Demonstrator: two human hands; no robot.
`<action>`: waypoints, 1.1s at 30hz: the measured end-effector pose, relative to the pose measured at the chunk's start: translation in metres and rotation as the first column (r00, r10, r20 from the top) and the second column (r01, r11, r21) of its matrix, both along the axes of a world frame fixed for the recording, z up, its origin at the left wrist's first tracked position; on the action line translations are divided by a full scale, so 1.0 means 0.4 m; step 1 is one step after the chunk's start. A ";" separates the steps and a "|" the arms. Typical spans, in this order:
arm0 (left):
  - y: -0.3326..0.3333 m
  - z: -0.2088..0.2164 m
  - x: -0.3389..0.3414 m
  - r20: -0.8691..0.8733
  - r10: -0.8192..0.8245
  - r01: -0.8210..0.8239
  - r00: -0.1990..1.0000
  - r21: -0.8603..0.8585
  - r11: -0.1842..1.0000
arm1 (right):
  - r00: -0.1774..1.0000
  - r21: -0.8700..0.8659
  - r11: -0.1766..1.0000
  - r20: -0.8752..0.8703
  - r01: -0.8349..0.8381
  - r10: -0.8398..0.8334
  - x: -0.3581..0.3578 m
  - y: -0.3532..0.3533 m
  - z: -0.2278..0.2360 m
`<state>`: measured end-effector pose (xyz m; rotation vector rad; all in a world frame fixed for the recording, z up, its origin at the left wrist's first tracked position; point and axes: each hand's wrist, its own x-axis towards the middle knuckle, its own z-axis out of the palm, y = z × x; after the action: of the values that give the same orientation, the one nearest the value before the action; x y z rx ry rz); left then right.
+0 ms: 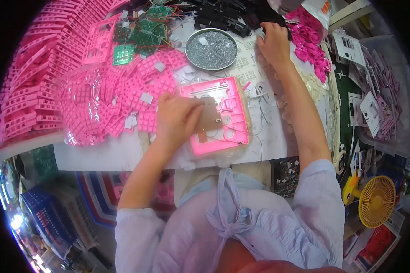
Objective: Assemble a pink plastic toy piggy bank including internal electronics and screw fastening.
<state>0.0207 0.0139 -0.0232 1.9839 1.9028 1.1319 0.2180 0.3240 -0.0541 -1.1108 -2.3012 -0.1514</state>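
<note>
My left hand (180,119) is closed in a pinch on the left edge of a brown circuit board (209,119). The board is tilted over an open pink plastic casing (239,136), which lies on the table in front of me and holds metal rods, a round clear part and thin wires. My right hand (276,44) reaches to the far right, its fingers curled at the edge of a heap of black plastic parts (223,18). A black part seems to be between thumb and fingers, mostly hidden. Beyond the casing stands a round metal tin (187,49) of small screws.
Pink keypad pieces (155,119) and a clear bag of them (79,107) cover the left. Pink casings (36,77) are stacked beyond. Green circuit boards (146,34) lie at the back. Magenta parts (307,38) sit far right; a yellow fan (376,201) stands below right.
</note>
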 end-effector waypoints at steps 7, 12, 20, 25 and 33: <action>0.015 0.006 0.002 0.035 0.022 -0.024 0.999 0.072 0.997 | 0.987 -0.026 0.996 0.144 0.083 -0.079 -0.074 0.108 -0.011; 0.020 -0.006 -0.005 0.096 0.042 -0.048 0.995 0.060 0.997 | 0.983 -0.074 0.997 -0.183 0.020 -0.033 -0.009 0.067 0.042; 0.019 -0.008 -0.030 0.416 0.133 -0.112 0.900 -0.075 0.991 | 0.796 -0.508 0.614 -0.407 -0.604 0.448 0.110 -0.439 0.184; 0.050 0.028 -0.046 0.202 -0.089 0.104 0.975 -0.066 0.992 | 0.743 -0.546 0.532 -0.295 -0.647 0.601 0.059 -0.458 0.184; 0.092 0.073 -0.087 -0.088 -0.404 0.387 0.911 -0.162 0.908 | 0.727 -0.548 0.539 -0.205 -0.640 0.655 0.026 -0.467 0.178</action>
<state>-0.0142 0.0507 0.0061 2.2595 1.4755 0.7615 0.2282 0.1373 0.0170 -0.3888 -2.6953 0.9148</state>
